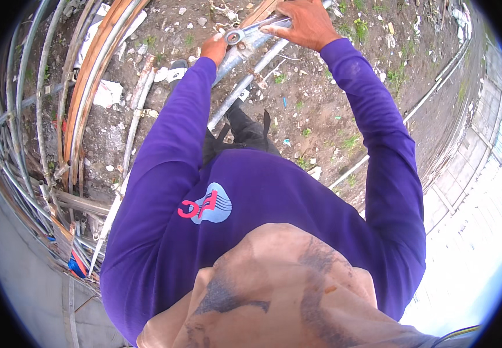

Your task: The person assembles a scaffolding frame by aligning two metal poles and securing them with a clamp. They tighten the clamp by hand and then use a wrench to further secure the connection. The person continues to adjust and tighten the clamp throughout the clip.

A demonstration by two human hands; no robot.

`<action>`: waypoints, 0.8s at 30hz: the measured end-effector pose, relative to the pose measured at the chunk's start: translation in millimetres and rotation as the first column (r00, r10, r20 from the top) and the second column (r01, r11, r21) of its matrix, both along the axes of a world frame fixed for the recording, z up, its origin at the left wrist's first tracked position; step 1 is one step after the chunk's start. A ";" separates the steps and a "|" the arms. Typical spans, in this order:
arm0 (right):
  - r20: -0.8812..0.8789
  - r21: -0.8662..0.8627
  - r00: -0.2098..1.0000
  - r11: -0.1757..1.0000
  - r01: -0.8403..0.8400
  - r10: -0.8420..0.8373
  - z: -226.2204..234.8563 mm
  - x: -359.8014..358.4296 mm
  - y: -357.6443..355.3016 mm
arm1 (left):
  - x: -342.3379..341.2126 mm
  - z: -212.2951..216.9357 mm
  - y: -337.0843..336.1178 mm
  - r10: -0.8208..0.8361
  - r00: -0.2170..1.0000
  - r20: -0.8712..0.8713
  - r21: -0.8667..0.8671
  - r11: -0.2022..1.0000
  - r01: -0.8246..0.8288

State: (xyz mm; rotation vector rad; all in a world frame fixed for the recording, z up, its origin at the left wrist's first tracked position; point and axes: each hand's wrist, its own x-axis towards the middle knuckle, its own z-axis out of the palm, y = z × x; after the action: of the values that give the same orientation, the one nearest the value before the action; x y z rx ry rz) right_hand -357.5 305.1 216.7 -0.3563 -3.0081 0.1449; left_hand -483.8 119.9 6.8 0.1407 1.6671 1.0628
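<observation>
In front of me, at the top of the head view, a thick grey metal pipe (248,49) slants up to the right between my hands. A metal bar with a round eye (234,37) at its near end lies along this pipe. My right hand (308,24) is closed over the far part of the bar, thumb stretched along it. My left hand (215,49) is bent in beside the eye, against the pipe's left side; its fingers are mostly hidden. A thinner pale pipe (233,95) runs alongside, close below.
Long wooden boards (91,75) and many metal pipes (22,75) are stacked at the left. Stony ground (326,110) with scraps and weeds surrounds my feet. More thin pipes (437,87) lie at the right, before a block wall (466,156).
</observation>
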 end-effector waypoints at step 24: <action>0.241 -0.795 0.577 0.182 0.579 -0.781 -77.9 -6.0 -91.0 | -0.1 -23.8 -7.8 0.114 0.982 0.149 0.023 0.993 -0.119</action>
State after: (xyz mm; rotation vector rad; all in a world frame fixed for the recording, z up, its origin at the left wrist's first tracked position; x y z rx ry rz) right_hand -363.5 214.1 138.8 -1.6129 -1.9692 1.3992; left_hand -483.9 112.1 -17.1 -0.0151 1.5402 1.1597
